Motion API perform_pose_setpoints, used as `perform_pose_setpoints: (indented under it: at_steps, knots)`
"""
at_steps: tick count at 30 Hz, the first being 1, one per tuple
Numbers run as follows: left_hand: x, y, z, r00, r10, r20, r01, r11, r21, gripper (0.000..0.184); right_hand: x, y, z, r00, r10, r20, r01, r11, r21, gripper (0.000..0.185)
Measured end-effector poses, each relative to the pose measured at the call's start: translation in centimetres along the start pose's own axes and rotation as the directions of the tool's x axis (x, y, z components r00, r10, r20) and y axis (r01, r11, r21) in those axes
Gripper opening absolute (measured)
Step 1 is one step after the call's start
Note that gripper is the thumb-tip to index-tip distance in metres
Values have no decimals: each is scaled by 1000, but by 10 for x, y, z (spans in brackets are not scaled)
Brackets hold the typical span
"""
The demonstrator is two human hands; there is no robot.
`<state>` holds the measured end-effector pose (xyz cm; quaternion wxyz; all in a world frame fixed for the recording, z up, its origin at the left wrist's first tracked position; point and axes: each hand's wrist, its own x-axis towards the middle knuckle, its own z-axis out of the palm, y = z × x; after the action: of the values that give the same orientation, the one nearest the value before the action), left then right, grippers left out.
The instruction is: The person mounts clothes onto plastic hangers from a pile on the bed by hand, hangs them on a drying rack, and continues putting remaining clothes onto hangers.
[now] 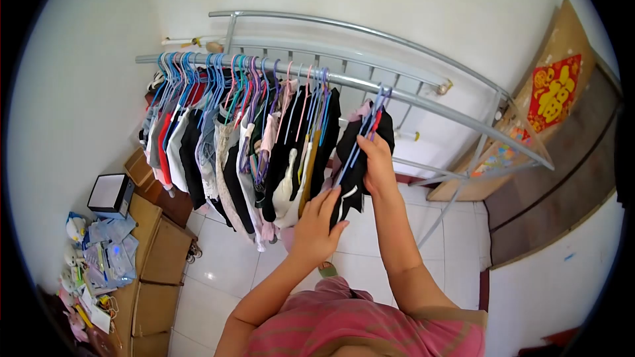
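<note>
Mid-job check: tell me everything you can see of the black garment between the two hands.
The black garment looks like limp cloth, narrow and folded, with white trim near its lower end. It hangs at the right of the row, among blue hangers hooked on the gray rail. The right hand grips it higher up; the left hand reaches its lower left edge. Its full shape and fastenings can't be made out.
</note>
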<state>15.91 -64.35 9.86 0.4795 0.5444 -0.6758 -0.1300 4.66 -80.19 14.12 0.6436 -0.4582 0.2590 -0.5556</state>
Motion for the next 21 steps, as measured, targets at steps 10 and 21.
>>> perform_pose_setpoints:
  at_steps: [10,21]
  knots:
    - [87,-42,38,978,-112,-178,150,965,214,55,127,58,-14,985,92,144,-104,991,79,14]
    - [110,-57,78,899,-221,-379,333,906,262,32,138,67,-56,965,-135,225,244,779,-577,34]
